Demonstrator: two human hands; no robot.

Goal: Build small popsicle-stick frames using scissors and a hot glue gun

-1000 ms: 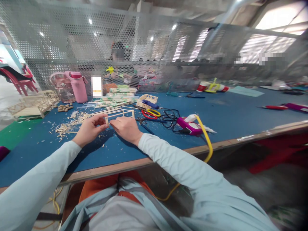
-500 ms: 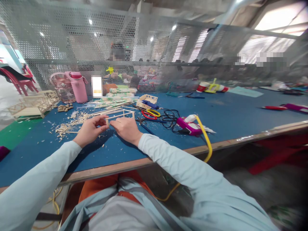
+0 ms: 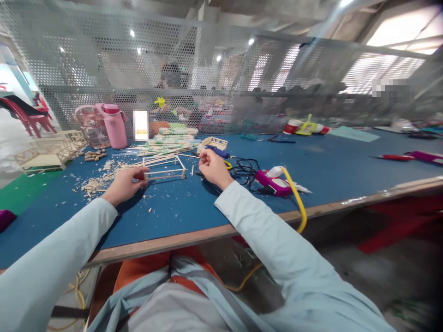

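Note:
My left hand (image 3: 127, 185) pinches the left end of a small box-shaped frame of thin wooden sticks (image 3: 166, 174), which rests on the blue table. My right hand (image 3: 215, 169) is apart from the frame, over the tools to its right, fingers curled together; whether anything is between them is hidden. Behind it lies a blue glue gun (image 3: 217, 151), and the yellow handle of the scissors (image 3: 227, 164) shows past the fingers. A short stick piece (image 3: 193, 170) is between the frame and my right hand.
Wood scraps (image 3: 95, 184) and stick bundles (image 3: 173, 140) lie left and behind. A pink bottle (image 3: 115, 127), peanuts (image 3: 94, 155) and finished stick models (image 3: 44, 154) stand left. Black cable (image 3: 245, 168) and a purple-and-white device (image 3: 273, 183) with a yellow strap lie right. A perforated metal screen (image 3: 114, 69) rises behind.
My right hand has let go of the frame and moved right, towards the glue gun and scissors. The frame has shifted slightly left and down, with my left hand still at its end.

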